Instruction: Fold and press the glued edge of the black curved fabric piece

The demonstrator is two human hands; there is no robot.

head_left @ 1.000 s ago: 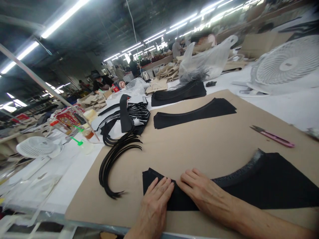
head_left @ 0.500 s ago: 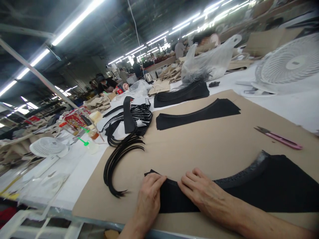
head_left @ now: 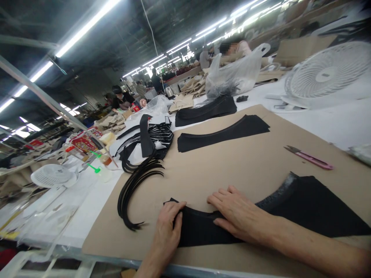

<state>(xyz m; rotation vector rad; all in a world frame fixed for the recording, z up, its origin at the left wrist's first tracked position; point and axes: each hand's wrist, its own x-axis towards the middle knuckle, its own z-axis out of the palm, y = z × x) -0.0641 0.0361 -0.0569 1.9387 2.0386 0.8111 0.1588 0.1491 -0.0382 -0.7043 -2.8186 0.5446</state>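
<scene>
Head view: my left hand (head_left: 168,227) seems to pinch the black stack (head_left: 304,208), right hand (head_left: 237,214) flat, barely started.

black fabric piece (head_left: 304,208) | right end cut off | far workers blurred

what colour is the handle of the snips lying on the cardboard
Pink, with dark metal blades; the snips lie on the brown cardboard, clearest in the head view.
</scene>
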